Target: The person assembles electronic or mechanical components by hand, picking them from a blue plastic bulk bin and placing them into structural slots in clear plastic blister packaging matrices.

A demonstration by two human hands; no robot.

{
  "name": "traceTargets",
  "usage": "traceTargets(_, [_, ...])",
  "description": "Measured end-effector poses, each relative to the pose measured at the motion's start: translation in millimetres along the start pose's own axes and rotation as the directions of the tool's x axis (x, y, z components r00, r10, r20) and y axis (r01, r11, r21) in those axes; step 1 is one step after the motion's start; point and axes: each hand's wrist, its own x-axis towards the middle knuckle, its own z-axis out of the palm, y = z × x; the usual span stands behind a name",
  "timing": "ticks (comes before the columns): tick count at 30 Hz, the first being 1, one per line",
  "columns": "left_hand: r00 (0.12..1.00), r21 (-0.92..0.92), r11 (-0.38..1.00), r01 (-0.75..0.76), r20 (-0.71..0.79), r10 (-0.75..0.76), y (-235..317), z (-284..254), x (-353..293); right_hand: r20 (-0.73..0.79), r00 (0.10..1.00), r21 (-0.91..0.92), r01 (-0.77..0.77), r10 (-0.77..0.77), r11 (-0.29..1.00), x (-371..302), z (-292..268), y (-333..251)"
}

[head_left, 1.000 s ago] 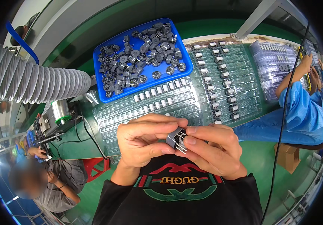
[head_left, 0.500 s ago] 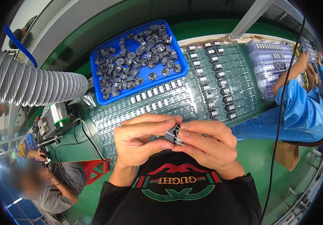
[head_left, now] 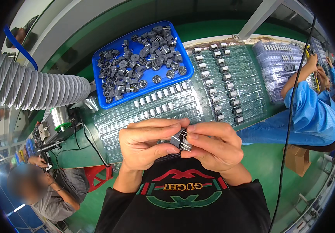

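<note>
At the centre of the frame, keep your left hand (head_left: 146,145) and right hand (head_left: 214,145) fingertips pinched firmly on the small grey metal-pinned component (head_left: 181,140), pressing evenly without bending pins.

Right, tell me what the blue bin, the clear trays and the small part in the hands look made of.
Blue bin: likely moulded plastic, an even, opaque colour with a slight sheen and rounded rim.
Clear trays: thin formed plastic, see-through, with glossy glare on the pocket ridges.
Small part, pinched between left hand and right hand: seemingly a dull grey body with bright metal-looking pins; too small to be sure.
</note>
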Motion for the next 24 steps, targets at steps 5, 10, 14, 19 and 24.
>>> traceTargets(5, [0.999, -0.016, 0.999, -0.039, 0.003, 0.039, -3.0, 1.0, 0.6, -0.027, 0.999, -0.040, 0.037, -0.038, 0.999, -5.0, 2.3, -0.7])
traceTargets(10, [1.000, -0.049, 0.999, 0.000, -0.025, -0.001, -3.2, 3.0, -0.2, -0.047, 0.994, -0.083, 0.094, -0.098, 0.992, -6.1, 3.7, 3.0])
traceTargets(14, [0.999, -0.043, 0.998, -0.042, -0.009, 0.042, -3.0, 2.2, 0.8, -0.040, 0.990, -0.125, 0.128, -0.133, 0.984, -6.9, 3.6, 4.4])
traceTargets(19, [0.999, 0.004, 0.999, -0.044, 0.001, 0.044, 0.6, 2.3, 2.2, -0.001, 0.985, -0.218, 0.166, -0.170, 0.962, -4.6, -0.7, -1.8])
traceTargets(24, [0.998, 0.052, 0.997, -0.055, 0.039, 0.053, 2.4, -0.3, 2.2, 0.030, 0.985, -0.248, 0.174, -0.172, 0.953, -3.0, -2.0, -4.5])
